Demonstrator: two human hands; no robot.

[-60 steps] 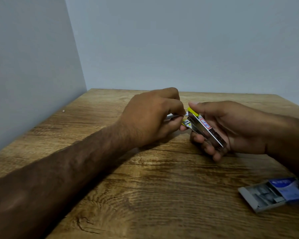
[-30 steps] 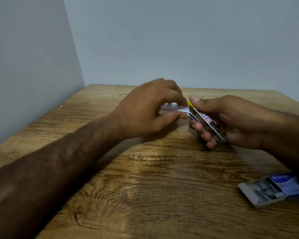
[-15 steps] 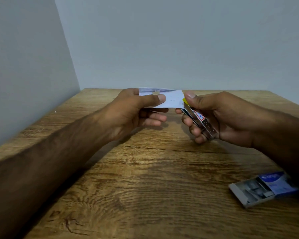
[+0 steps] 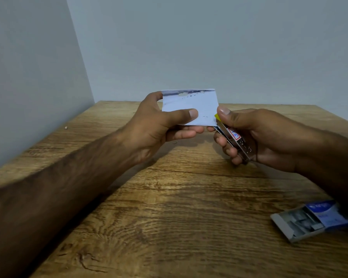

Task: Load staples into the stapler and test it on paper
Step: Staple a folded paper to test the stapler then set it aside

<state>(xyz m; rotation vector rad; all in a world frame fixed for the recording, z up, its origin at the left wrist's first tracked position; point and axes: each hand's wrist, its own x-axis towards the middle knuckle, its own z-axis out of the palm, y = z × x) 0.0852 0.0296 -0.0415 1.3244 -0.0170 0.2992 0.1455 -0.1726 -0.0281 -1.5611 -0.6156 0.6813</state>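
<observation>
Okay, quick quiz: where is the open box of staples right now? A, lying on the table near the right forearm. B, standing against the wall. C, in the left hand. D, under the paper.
A: the open staple box lies flat on the wooden table by the right forearm, while the left hand holds the paper and the right hand the stapler.

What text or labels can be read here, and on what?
None can be read for sure.
Stapler: red-bordered label with blue marks, too blurred.
Staple box: white lettering on the blue sleeve, too blurred.
Paper: dark smudges along the top edge, no legible words.
</observation>
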